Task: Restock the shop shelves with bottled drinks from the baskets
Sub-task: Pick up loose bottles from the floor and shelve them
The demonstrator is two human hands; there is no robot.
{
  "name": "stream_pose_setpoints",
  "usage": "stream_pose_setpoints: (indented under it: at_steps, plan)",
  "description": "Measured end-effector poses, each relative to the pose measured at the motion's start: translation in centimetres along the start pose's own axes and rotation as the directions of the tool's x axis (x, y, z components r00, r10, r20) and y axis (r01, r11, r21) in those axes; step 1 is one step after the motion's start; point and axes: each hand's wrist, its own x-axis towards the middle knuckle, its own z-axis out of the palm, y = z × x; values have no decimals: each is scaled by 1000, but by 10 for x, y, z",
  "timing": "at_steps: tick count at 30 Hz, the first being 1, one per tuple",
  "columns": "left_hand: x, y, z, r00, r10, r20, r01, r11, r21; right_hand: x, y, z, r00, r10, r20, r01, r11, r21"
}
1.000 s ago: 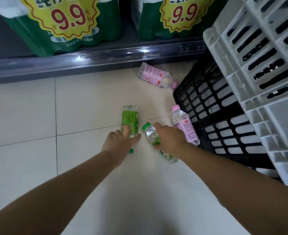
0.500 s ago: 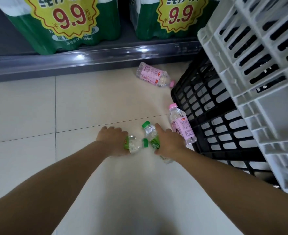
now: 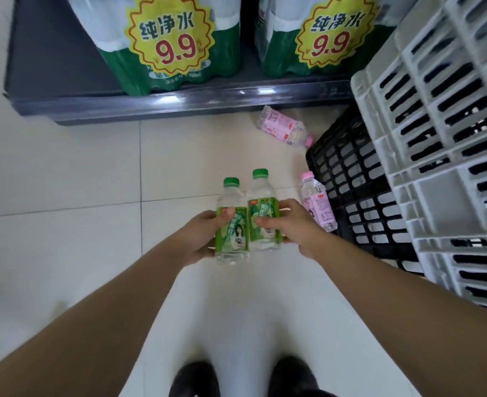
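Note:
My left hand [image 3: 200, 239] grips a green-labelled bottle [image 3: 232, 227] with a green cap, lifted off the floor. My right hand [image 3: 296, 224] grips a second green-labelled bottle [image 3: 263, 216] beside it; the two bottles touch side by side, caps pointing away from me. A pink-labelled bottle [image 3: 318, 202] stands tilted on the floor against the black basket [image 3: 348, 179]. Another pink-labelled bottle [image 3: 284, 128] lies on its side near the bottom shelf [image 3: 179, 106].
Two green shrink-wrapped water packs [image 3: 168, 44] with yellow 9.9 price stickers sit on the bottom shelf. A white crate [image 3: 437, 110] sits tilted over the black basket on the right. Pale floor tiles stretch left. My black shoes [image 3: 193, 379] show at the bottom.
Both hands have lifted their green bottles off the floor and brought them together upright. The view has pulled back, so my shoes now show.

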Motion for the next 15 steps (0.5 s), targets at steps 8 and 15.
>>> stream_pose_setpoints:
  at_steps: [8, 15]
  plan:
    - [-138, 37, 18, 988, -8, -153, -23, 979, -202, -116, -60, 5, 995, 13, 100, -17, 999, 42]
    - [-255, 93, 21, 975, 35, -217, -95, 958, -271, -226, -146, -2, 973, -48, 227, 50, 999, -3]
